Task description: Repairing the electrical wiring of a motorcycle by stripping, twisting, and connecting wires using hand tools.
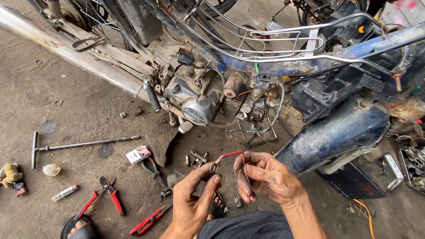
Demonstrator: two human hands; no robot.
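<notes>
one short red wire with a metal ring end is pinched between the left hand and the right hand, above bare concrete floor. open room lies leftward; a greasy engine sits just beyond, red-handled pliers well apart.

Motorbike repair workshop, floor-level work. Evidence: a stripped blue motorbike w/ panels off fills the 12–3 o'clock area, its engine bare and grimy, exhaust pipe running to 10 o'clock. The concrete floor is stained w/ oil and littered w/ bolts & washers. Hand tools lie loose on it: T-handle wrench at 9 o'clock, red-handled pliers and a red utility knife at 7 o'clock. No tabletop.
</notes>
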